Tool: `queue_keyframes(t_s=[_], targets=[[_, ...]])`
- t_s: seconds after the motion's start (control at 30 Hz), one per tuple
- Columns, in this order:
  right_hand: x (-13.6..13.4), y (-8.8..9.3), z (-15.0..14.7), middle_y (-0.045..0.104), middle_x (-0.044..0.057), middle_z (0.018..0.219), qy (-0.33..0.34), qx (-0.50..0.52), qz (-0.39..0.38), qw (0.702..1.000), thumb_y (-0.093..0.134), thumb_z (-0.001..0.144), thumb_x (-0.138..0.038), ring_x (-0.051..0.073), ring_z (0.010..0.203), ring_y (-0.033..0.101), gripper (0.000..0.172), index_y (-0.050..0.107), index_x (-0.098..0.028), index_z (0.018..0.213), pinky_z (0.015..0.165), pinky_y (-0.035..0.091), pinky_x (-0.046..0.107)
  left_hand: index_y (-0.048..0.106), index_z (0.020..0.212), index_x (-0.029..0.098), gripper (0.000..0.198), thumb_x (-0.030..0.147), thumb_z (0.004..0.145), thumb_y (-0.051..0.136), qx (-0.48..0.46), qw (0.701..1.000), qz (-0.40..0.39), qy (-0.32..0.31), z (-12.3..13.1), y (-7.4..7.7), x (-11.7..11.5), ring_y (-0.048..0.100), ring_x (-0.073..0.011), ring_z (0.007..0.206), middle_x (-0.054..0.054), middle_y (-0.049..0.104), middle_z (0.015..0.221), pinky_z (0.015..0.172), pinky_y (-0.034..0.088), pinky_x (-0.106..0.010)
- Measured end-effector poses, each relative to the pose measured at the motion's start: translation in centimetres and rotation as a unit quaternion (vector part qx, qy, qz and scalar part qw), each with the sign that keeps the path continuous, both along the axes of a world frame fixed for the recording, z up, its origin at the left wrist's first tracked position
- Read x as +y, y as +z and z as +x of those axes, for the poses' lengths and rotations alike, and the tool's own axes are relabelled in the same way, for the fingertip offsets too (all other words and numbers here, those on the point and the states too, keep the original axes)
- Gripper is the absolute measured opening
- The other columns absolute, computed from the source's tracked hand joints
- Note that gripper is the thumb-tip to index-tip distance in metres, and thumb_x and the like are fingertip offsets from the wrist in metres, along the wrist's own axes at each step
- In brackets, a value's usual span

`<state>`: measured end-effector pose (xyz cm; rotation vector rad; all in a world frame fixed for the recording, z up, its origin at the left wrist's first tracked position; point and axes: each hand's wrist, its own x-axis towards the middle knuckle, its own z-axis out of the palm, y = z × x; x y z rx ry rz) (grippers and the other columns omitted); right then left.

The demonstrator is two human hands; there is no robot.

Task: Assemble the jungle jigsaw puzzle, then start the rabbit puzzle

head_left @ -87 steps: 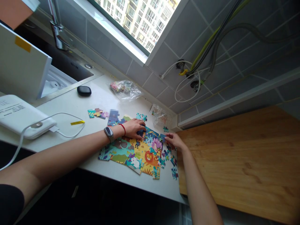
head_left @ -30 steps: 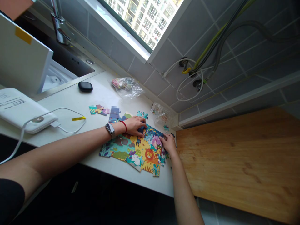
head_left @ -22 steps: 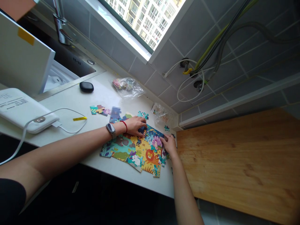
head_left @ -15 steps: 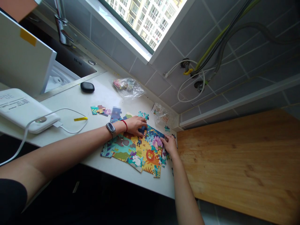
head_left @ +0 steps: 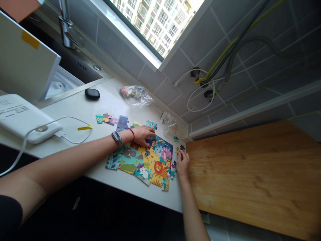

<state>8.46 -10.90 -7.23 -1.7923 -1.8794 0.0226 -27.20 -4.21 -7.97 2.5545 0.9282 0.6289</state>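
Note:
A partly assembled jigsaw puzzle (head_left: 147,164) with a cartoon lion, peacock and other animals lies on the white countertop (head_left: 75,110). My left hand (head_left: 141,136) rests on its upper edge, fingers curled over a dark blue puzzle piece (head_left: 150,141). My right hand (head_left: 182,164) sits at the puzzle's right edge with its fingers bunched, and anything between them is hidden. Just above those fingers lie small loose pieces (head_left: 179,150). More loose pieces (head_left: 104,118) lie left of my left hand, partly pixelated.
Two clear plastic bags (head_left: 135,94) (head_left: 171,123) lie along the tiled wall. A wooden board (head_left: 250,170) adjoins the counter on the right. A white cabled device (head_left: 25,117), a black case (head_left: 92,94) and a yellow strip (head_left: 84,128) lie at left, near a steel sink.
My right hand has drawn back from the puzzle's upper right corner, down along its right edge, and its fingers have bunched. My left hand has stayed on the dark piece.

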Motion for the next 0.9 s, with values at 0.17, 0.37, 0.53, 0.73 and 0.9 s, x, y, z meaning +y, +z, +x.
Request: queue_keyframes(t_s=[0.17,0.37,0.53,0.73,0.9], targets=[[-6.5,-0.9,2.4,0.072,0.011,0.1,0.028,0.015,0.068,0.997,0.053,0.099,-0.033,0.024,0.093,0.069,0.032,0.08,-0.019,0.108,0.085,0.057,0.037,0.07,0.133,0.025,0.059,0.051,0.082,0.08,0.014,1.0,0.011,0.0,0.2,-0.2,-0.2,0.064,-0.0321,0.123,-0.012,0.066,0.138,0.106,0.049,-0.041],[-11.0,-1.7,3.4,0.073,0.013,0.103,0.046,-0.046,0.083,0.994,0.049,0.102,-0.027,0.027,0.102,0.071,0.031,0.078,-0.021,0.108,0.091,0.06,0.043,0.073,0.121,0.02,0.032,0.041,0.098,0.064,-0.074,0.995,0.04,0.052,0.6,-0.6,0.0,0.067,-0.0274,0.112,-0.014,0.066,0.132,0.1,0.052,-0.04],[-10.6,-1.4,2.3,0.075,0.013,0.101,0.058,-0.078,0.066,0.993,0.046,0.102,-0.024,0.027,0.098,0.071,0.033,0.078,-0.021,0.109,0.094,0.06,0.045,0.074,0.11,0.021,0.023,0.032,0.102,0.055,-0.128,0.988,0.069,0.049,0.5,-0.6,-0.1,0.067,-0.023,0.103,-0.01,0.07,0.118,0.099,0.054,-0.041],[-10.5,-1.1,1.6,0.075,0.011,0.095,0.109,-0.095,0.052,0.988,0.044,0.101,-0.019,0.026,0.095,0.072,0.035,0.077,-0.021,0.111,0.094,0.06,0.042,0.075,0.105,0.02,0.028,0.03,0.103,0.049,-0.145,0.98,0.102,0.089,0.4,0.3,-0.3,0.068,-0.0238,0.107,-0.012,0.07,0.121,0.1,0.058,-0.045],[-10.6,-1.6,2.0,0.076,0.012,0.106,0.113,-0.051,0.092,0.988,0.044,0.103,-0.018,0.026,0.101,0.074,0.039,0.073,-0.021,0.129,0.093,0.062,0.041,0.074,0.114,0.022,0.026,0.04,0.103,0.058,-0.1,0.991,0.075,0.04,1.3,5.6,-5.5,0.062,-0.0294,0.128,-0.012,0.069,0.13,0.112,0.052,-0.056]])
